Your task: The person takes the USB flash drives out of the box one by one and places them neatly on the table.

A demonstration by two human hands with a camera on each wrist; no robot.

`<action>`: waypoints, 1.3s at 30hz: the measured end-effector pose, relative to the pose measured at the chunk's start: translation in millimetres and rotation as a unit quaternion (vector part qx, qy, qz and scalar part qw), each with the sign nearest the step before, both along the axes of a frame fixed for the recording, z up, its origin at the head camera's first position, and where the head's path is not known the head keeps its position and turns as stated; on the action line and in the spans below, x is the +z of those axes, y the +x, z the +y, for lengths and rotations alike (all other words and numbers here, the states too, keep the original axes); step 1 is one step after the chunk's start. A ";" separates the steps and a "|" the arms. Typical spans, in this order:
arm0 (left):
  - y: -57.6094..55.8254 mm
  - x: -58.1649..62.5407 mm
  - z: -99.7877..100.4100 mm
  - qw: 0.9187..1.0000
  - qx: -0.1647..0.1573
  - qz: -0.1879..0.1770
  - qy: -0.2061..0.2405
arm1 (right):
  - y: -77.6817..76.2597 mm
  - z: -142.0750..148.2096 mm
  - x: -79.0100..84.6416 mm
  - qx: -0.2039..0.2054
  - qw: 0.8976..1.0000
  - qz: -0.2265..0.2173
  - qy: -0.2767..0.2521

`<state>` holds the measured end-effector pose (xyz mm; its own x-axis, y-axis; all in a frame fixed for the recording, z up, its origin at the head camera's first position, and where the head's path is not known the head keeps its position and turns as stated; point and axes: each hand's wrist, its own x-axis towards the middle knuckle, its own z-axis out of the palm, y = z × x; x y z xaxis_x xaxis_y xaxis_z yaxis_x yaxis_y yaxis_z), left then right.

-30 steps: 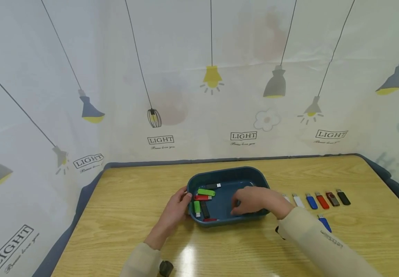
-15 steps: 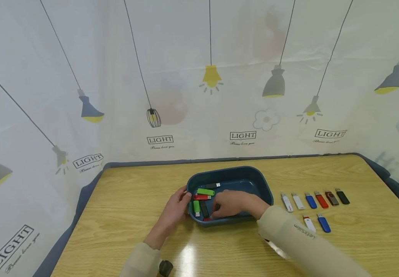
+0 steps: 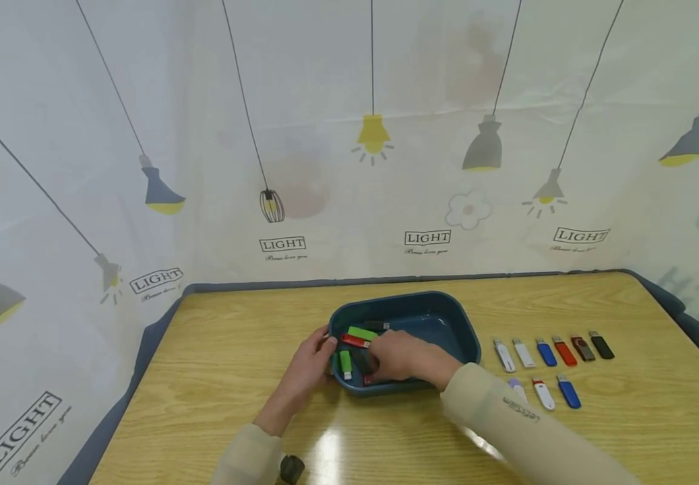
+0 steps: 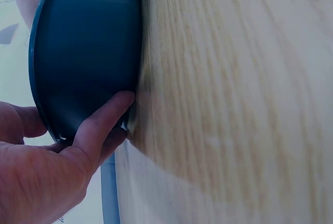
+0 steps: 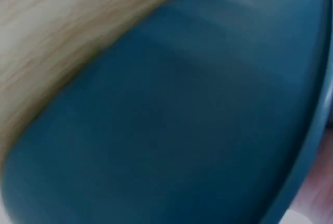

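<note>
In the head view my left hand holds the left end of a dark blue plastic tub, its thumb at the rim. The left wrist view shows fingers of that hand pressed along the tub's outer wall, low by the table. My right hand is inside the tub, its curled fingertips pinching a dark red USB stick near the front wall. Beside those fingertips lies a black USB stick, partly covered. Around it are green, red and another black USB stick. In the right wrist view, the tub wall hides the fingertips.
Right of the tub, several USB sticks stand in a row on the wooden table, from a white one to a black one. A second row in front includes a blue one. A printed curtain hangs behind.
My right hand has moved left across the tub to the USB sticks by the front wall. The black, red and dark red sticks there have shifted. The left hand stays put.
</note>
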<state>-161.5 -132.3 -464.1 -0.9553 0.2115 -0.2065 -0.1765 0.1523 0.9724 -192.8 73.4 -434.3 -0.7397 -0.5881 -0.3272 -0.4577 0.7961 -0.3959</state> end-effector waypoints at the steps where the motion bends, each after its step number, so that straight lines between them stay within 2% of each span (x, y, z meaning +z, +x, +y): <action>1: 0.1 0.3 0.2 1.000 0.001 -0.001 -0.001 | -1.0 3.3 0.0 -0.007 1.000 0.004 -0.001; 5: 0.5 1.2 0.9 1.000 0.002 -0.001 -0.004 | -6.8 19.2 0.8 -0.017 0.999 0.031 -0.007; 11: 0.4 0.7 1.5 1.000 0.007 -0.001 -0.004 | -11.9 41.8 -0.2 0.032 0.995 0.098 -0.010; 13: 0.2 0.4 1.4 1.000 0.008 -0.003 -0.005 | -11.8 46.4 -1.6 0.034 0.993 0.110 -0.014; 16: -0.1 0.5 1.6 1.000 0.008 -0.003 -0.009 | -10.8 49.2 -3.2 0.000 0.992 0.122 -0.019; 19: -0.1 0.9 1.6 1.000 0.008 -0.002 -0.018 | -8.6 47.6 -4.3 -0.068 0.988 0.136 -0.020; 22: -0.7 0.6 1.9 1.000 0.006 -0.001 -0.022 | -6.1 42.0 -5.3 -0.138 0.982 0.129 -0.004; 24: -1.0 0.0 1.9 1.000 0.005 -0.002 -0.023 | -4.5 37.6 -7.4 -0.161 0.980 0.117 0.009; 30: -1.7 -2.3 2.0 1.000 0.005 -0.002 -0.016 | -1.3 28.5 -11.8 -0.159 0.983 0.086 0.011; 39: -0.8 -0.7 1.7 1.000 0.004 0.000 -0.015 | -1.3 28.8 -11.7 -0.165 0.982 0.096 0.013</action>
